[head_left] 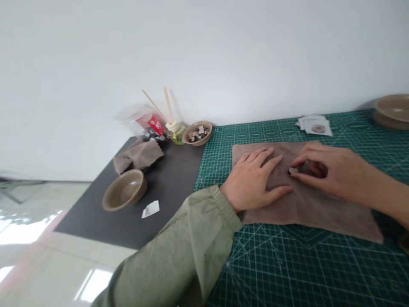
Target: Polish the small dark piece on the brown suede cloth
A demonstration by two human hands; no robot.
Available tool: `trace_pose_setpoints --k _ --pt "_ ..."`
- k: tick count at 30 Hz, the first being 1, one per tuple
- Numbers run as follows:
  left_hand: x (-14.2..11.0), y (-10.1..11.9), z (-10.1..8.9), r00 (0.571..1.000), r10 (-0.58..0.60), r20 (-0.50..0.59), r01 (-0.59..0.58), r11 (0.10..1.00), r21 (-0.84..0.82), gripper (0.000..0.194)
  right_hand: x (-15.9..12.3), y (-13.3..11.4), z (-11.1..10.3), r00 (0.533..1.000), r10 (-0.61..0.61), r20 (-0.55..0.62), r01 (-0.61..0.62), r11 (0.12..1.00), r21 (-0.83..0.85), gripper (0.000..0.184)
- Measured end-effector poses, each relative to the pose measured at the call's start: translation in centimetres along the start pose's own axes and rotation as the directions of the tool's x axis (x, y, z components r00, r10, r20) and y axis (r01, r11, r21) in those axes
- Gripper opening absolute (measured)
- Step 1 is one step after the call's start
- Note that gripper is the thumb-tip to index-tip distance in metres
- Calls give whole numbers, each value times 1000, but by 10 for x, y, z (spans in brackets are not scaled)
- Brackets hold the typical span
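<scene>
A brown cloth [306, 209] lies spread on the green cutting mat [255, 256]. My left hand [254, 179] rests flat on the cloth's left part with its fingers spread, holding nothing. Just to its right, my right hand [332, 166] pinches a small pale piece with a dark edge [292, 170] between thumb and forefinger. The piece is at the cloth's surface; whether it touches the fabric I cannot tell. Its exact kind is too small to make out.
A bowl of small dark and pale pieces [198, 133] stands at the back beside a reed diffuser [175, 131]. To the left are a plastic bag [150, 123], a crumpled cloth [140, 155] and a brown bowl [125, 190]. Picture cards [316, 125] and another bowl [393, 111] sit back right.
</scene>
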State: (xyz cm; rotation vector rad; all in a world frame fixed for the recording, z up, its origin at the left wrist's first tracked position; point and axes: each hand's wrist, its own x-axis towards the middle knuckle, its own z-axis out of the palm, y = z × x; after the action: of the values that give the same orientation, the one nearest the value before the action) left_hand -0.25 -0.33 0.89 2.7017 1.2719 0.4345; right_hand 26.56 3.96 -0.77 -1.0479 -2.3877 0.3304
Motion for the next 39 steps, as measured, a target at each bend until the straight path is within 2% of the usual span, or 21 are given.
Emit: trace_pose_setpoints --k 11,27,32,39 --pt "3 -2 1 1000 1 -22 -1 1000 -21 74 9 -20 -8 1000 -3 28 3 1000 -4 12" --pt "0 2 1 1000 -9 -14 9 1000 10 75 1 -12 -2 1000 -17 24 19 998 -66 14" --pt "0 3 1 1000 -12 -17 12 1000 2 76 -1 -9 -2 1000 17 17 -16 995 -98 16" --pt "-1 2 2 1000 -5 -14 5 1000 4 76 1 -9 0 1000 14 23 -12 997 -79 16"
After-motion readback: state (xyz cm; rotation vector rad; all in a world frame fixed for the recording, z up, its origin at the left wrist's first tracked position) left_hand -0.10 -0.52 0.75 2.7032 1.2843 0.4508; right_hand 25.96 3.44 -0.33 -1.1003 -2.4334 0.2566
